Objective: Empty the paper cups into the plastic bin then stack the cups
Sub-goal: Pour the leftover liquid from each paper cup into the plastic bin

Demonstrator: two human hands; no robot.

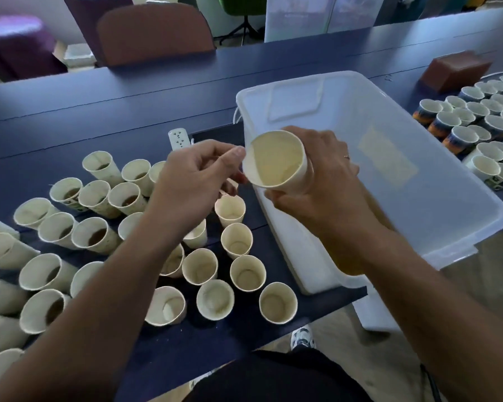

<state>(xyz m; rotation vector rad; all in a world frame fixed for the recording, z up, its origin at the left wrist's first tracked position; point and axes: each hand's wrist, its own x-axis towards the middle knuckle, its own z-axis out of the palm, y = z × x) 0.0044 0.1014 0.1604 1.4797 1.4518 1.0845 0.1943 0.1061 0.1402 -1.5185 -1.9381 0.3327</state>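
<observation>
My right hand (323, 181) grips a cream paper cup (276, 159) tipped on its side, its mouth facing me, just over the near-left rim of the clear plastic bin (418, 158). The cup's inside looks empty. My left hand (198, 178) is beside it, thumb tip touching the cup's rim, fingers curled; I cannot see anything in them. Several upright cream cups (247, 272) stand on the dark blue table (99, 111) below my arms, some holding brown contents (98, 236).
A second group of printed dark cups (462, 120) stands right of the bin, with a brown box (456, 71) behind them. A white power strip (179, 139) lies behind the cream cups. Chairs (154, 33) stand across the table. The table's near edge runs close to my body.
</observation>
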